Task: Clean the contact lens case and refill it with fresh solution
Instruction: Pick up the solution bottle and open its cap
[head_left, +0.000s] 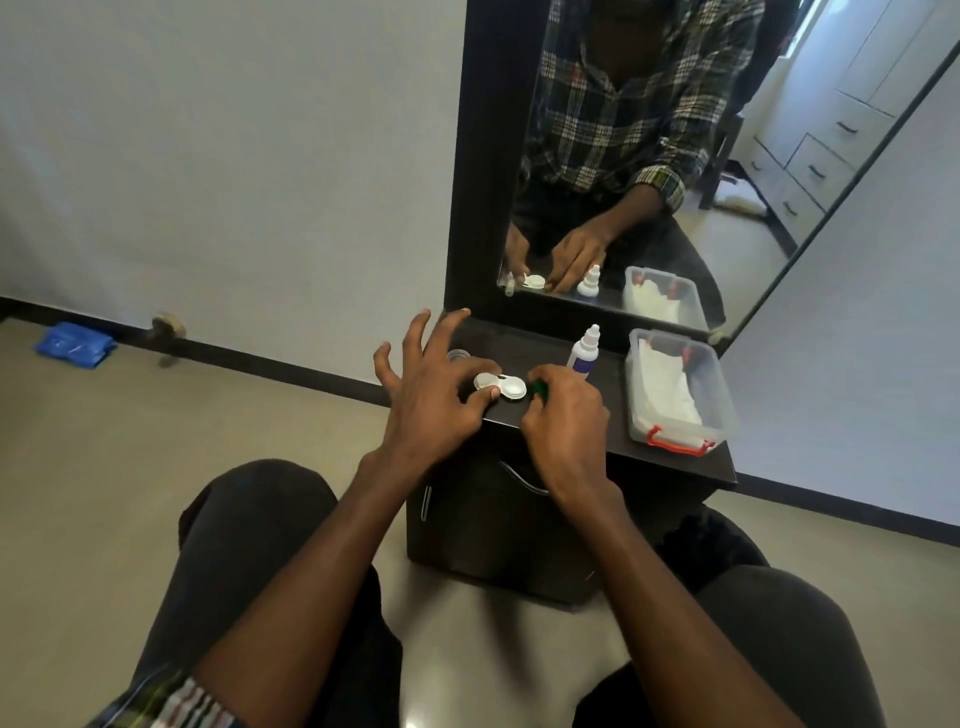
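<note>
A white contact lens case with two round wells lies on the dark dresser top. My left hand presses its thumb on the case's left well, the other fingers spread above. My right hand is curled around a small green cap just right of the case. A white solution bottle with a blue label stands upright behind my right hand. A clear round lid lies behind my left hand, partly hidden.
A clear plastic box with red latches holds white tissue at the right of the dresser top. A tall mirror stands behind. A blue cloth lies on the floor at left. My knees flank the dresser.
</note>
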